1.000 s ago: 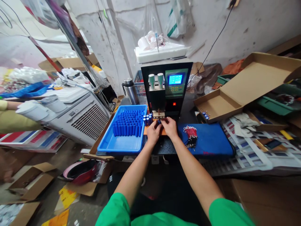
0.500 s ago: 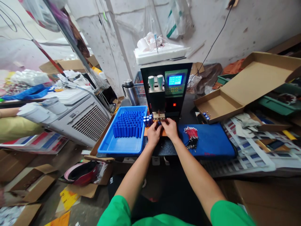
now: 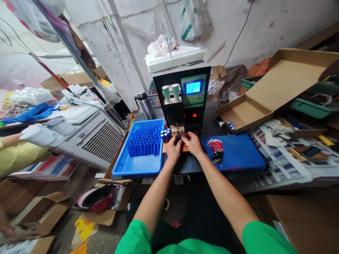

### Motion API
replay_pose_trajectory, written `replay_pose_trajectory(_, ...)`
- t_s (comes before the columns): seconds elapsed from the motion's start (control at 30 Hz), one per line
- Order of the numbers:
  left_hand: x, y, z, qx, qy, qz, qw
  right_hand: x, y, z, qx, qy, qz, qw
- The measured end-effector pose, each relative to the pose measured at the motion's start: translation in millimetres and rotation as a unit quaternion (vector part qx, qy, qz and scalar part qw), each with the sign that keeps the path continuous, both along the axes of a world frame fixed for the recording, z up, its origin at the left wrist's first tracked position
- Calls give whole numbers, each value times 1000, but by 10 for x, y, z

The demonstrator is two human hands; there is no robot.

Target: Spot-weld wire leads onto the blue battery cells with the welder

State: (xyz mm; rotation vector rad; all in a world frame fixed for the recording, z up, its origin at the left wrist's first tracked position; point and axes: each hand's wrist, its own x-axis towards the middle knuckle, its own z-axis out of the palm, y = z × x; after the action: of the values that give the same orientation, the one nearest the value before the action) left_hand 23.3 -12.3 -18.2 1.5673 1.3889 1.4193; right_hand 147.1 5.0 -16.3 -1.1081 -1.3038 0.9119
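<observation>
My left hand (image 3: pixel 173 149) is closed on a small blue cylindrical battery cell (image 3: pixel 179 137), just below the electrodes of a black spot welder (image 3: pixel 194 116). Close beside it, the fingertips of my right hand (image 3: pixel 192 144) are pinched together at the cell's right side; whatever they grip is too small to make out. A few blue cells with pale ends (image 3: pixel 165 135) stand upright left of my left hand, on the orange work plate (image 3: pixel 169 145). Many more blue cells (image 3: pixel 144 141) stand in rows in a blue tray (image 3: pixel 137 170).
Red and black wire leads (image 3: pixel 217 150) lie bundled on a blue pad (image 3: pixel 239 151) at right. An open cardboard box (image 3: pixel 246 113) stands behind the pad. A steel flask (image 3: pixel 145 106) is behind the tray. Another person's sleeve (image 3: pixel 23 155) shows at far left.
The view has tilted and shifted slightly. Both my hands stay together at the cell under the welder. At lower left, another person's hand has come into view by the boxes.
</observation>
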Motion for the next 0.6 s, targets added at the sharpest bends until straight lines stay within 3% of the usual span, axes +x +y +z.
replay_pose_trajectory(0.2,8,7,51,6,8,2,1000,25,-25,25,5,-39,-3,999)
replay_pose_trajectory(0.33,2,-126,85,18,50,20,998,13,-128,22,0,-38,21,999)
replay_pose_trajectory(0.5,44,-283,15,-44,104,65,991,118,-143,-179,-17,-98,26,995)
replay_pose_trajectory(0.6,96,-317,-97,-92,110,85,986,178,-92,-280,34,-170,18,985)
